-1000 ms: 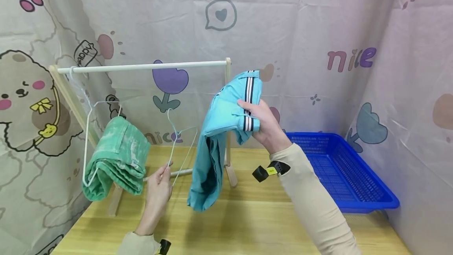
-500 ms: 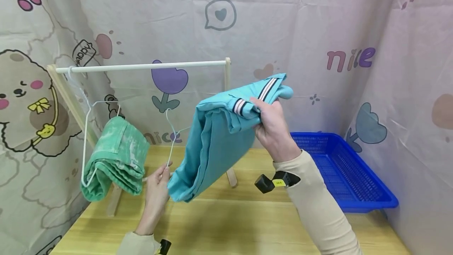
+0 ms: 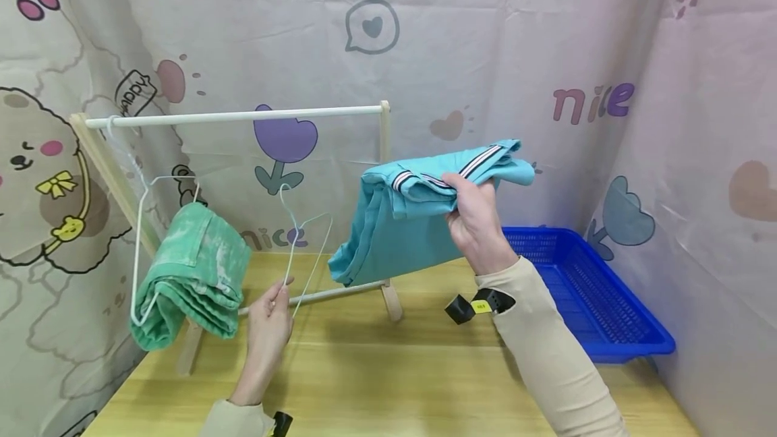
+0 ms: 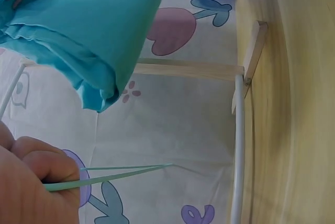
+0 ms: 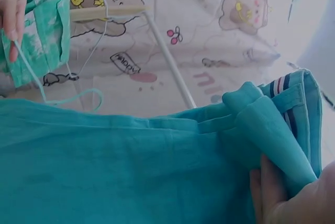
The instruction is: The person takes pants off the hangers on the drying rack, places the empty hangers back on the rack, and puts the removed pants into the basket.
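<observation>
In the head view my left hand [image 3: 270, 326] pinches one side of a thin, pale green wire hanger [image 3: 290, 258], its hook upward. My right hand [image 3: 479, 224] grips folded turquoise trousers [image 3: 407, 235] by the striped waistband [image 3: 479, 162], thumb on top. The folded legs hang down to the left, apart from the hanger. The right wrist view has the fingers [image 5: 272, 185] under the waistband, with the cloth stretching left. In the left wrist view the trousers [image 4: 89, 20] hang above the left hand [image 4: 39, 182], which closes round the hanger wire.
A wooden rack with a white rail [image 3: 243, 115] stands at the left back. From its left end hangs a white hanger [image 3: 138, 248] bearing folded green trousers [image 3: 197, 268]. A blue plastic basket [image 3: 631, 302] sits at the right of the wooden table [image 3: 388, 383]. Printed cloth surrounds it.
My right hand has moved right and slightly down, turning the trousers from hanging to nearly sideways. Their lower end swung left, then back right and up. My left hand keeps the hanger nearly still.
</observation>
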Demonstrator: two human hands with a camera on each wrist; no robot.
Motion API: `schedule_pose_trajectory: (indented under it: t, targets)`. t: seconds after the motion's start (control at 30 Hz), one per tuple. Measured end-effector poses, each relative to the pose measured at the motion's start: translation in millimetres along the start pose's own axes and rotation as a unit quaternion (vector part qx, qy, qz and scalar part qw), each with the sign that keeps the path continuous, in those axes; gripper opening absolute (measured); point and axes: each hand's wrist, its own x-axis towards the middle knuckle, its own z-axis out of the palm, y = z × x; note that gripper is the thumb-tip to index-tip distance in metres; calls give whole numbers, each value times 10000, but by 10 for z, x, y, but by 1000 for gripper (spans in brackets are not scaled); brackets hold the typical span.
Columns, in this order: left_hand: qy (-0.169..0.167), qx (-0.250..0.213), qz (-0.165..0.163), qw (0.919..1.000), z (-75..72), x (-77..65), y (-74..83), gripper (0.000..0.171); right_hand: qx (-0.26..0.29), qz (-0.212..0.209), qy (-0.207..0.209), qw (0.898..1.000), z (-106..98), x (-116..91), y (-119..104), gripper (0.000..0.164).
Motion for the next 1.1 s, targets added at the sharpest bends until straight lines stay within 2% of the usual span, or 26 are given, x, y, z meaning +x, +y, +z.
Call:
schedule_pose_trajectory:
  t: [0.17, 0.4, 0.63, 1.1]
  targets:
    - [49, -55, 85, 9999, -23, -16, 27, 36, 41, 196, 155, 9997, -67, 58, 35, 103]
    - [13, -445, 254, 9987, -35, -24, 74, 36, -104, 307, 195, 9993, -131, 95, 50, 105]
    - [-165, -557, 306, 9978, -21, -44, 124, 35, -232, 350, 224, 9989, -231, 143, 1, 105]
    - [-165, -396, 392, 9983, -19, -100, 192, 36, -781, 455, 335, 9953, -413, 361, -211, 105]
